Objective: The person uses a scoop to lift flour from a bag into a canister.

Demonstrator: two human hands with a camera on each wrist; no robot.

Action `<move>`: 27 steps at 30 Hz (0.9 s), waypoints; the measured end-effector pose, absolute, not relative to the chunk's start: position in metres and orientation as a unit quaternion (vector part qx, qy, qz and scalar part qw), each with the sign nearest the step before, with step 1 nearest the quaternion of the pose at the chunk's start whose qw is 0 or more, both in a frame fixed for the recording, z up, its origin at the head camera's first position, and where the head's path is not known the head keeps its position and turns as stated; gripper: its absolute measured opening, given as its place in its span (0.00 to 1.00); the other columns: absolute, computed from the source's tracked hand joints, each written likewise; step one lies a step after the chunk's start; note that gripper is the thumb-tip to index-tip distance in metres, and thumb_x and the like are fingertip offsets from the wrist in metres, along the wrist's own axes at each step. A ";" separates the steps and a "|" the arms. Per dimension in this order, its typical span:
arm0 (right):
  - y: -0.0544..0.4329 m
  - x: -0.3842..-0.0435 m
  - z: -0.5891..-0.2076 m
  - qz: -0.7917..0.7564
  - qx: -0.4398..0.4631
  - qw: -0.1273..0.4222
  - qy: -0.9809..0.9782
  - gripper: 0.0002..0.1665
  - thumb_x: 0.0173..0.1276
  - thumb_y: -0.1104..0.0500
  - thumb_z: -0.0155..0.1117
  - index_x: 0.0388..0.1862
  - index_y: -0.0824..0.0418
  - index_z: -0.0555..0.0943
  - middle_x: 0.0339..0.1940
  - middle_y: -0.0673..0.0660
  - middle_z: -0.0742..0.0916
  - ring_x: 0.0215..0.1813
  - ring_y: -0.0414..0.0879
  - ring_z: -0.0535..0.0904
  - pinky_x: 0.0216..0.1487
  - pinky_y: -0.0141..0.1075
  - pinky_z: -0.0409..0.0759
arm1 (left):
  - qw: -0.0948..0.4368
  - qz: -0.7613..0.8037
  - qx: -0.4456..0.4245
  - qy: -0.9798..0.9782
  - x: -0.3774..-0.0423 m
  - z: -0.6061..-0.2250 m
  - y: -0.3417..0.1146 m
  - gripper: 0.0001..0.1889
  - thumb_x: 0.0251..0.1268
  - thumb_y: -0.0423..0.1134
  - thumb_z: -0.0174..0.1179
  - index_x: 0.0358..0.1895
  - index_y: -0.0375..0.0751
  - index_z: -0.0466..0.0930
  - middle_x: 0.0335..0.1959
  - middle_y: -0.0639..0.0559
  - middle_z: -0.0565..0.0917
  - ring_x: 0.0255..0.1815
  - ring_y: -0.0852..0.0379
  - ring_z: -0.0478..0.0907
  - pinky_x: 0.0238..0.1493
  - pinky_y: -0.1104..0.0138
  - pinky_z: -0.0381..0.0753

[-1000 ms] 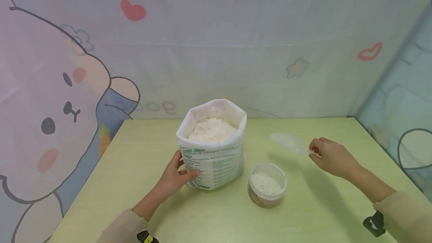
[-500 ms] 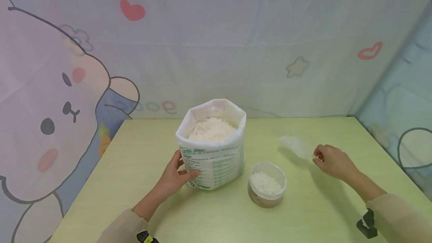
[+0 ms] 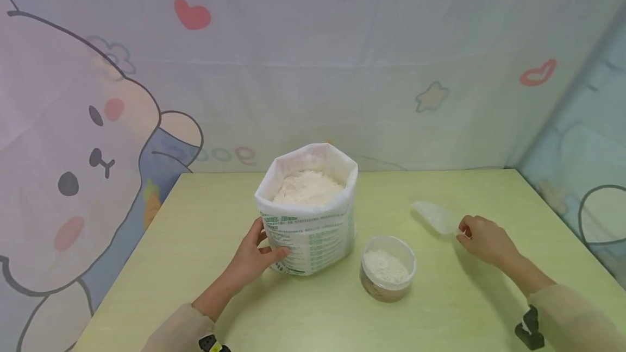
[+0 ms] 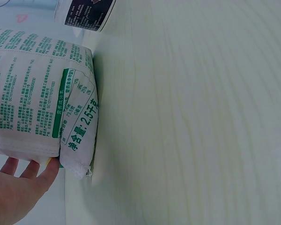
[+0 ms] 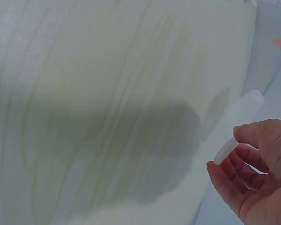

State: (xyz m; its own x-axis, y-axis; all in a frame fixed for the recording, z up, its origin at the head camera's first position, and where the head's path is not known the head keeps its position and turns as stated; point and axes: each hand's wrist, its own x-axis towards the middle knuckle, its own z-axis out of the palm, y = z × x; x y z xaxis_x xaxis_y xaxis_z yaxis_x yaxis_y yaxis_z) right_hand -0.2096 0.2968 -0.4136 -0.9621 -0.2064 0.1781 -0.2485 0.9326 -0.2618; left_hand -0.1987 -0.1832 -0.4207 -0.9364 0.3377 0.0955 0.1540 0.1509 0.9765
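A white woven flour bag (image 3: 313, 238) with green print stands upright, its top rolled down and off-white powder (image 3: 309, 188) inside. My left hand (image 3: 251, 257) holds its left side, thumb on the front and fingers round the side; in the left wrist view the fingertips touch the bag's edge. To the right of the bag is a round, lidless tub (image 3: 386, 287) with white powder (image 3: 386, 266) in it. Farther right, my right hand (image 3: 489, 240) pinches the handle of a translucent plastic scoop (image 3: 435, 217), its bowl pointing left, low over the table.
The pale green table (image 3: 205, 216) runs back to a cartoon-printed cloth (image 3: 313, 69) hanging behind it. Another printed cloth (image 3: 582, 151) hangs along the right side. In the left wrist view, the tub's dark label (image 4: 89, 14) shows past the bag.
My right hand has moved a little right and nearer to me with the scoop, which has come lower toward the table. The left hand, bag and tub have stayed in place.
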 end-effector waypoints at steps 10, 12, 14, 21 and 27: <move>0.295 -0.209 -0.420 0.142 0.104 0.078 -0.981 0.08 0.56 0.63 0.63 0.30 0.68 0.76 0.22 0.54 0.76 0.23 0.43 0.68 0.22 0.36 0.67 | 0.074 0.635 0.158 0.752 -0.201 -0.423 -0.184 0.39 0.54 0.37 0.66 0.66 0.59 0.54 0.59 0.52 0.67 0.61 0.46 0.66 0.52 0.58 0.78; 0.295 -0.208 -0.421 0.141 0.103 0.082 -0.981 0.08 0.56 0.63 0.63 0.30 0.68 0.76 0.22 0.54 0.75 0.23 0.43 0.68 0.22 0.36 0.66 | 0.075 0.638 0.155 0.751 -0.201 -0.423 -0.184 0.38 0.54 0.36 0.66 0.66 0.60 0.54 0.59 0.52 0.67 0.60 0.46 0.67 0.52 0.58 0.78; 0.295 -0.208 -0.422 0.142 0.101 0.083 -0.981 0.08 0.56 0.63 0.63 0.30 0.68 0.76 0.22 0.54 0.76 0.23 0.43 0.68 0.21 0.36 0.67 | 0.073 0.636 0.154 0.752 -0.201 -0.424 -0.184 0.38 0.54 0.37 0.66 0.66 0.59 0.54 0.59 0.52 0.67 0.60 0.46 0.67 0.52 0.58 0.78; 0.294 -0.210 -0.424 0.145 0.098 0.076 -0.982 0.10 0.57 0.63 0.62 0.31 0.70 0.75 0.22 0.56 0.77 0.23 0.44 0.69 0.20 0.37 0.68 | 0.069 0.622 0.154 0.765 -0.201 -0.425 -0.185 0.39 0.54 0.39 0.66 0.66 0.58 0.54 0.60 0.51 0.67 0.61 0.46 0.66 0.53 0.57 0.77; 0.290 -0.208 -0.424 0.152 0.093 0.072 -0.981 0.10 0.57 0.63 0.62 0.31 0.70 0.75 0.22 0.56 0.76 0.22 0.44 0.69 0.20 0.37 0.68 | 0.067 0.621 0.155 0.766 -0.202 -0.425 -0.184 0.39 0.54 0.39 0.66 0.66 0.61 0.54 0.59 0.54 0.67 0.61 0.48 0.66 0.53 0.57 0.77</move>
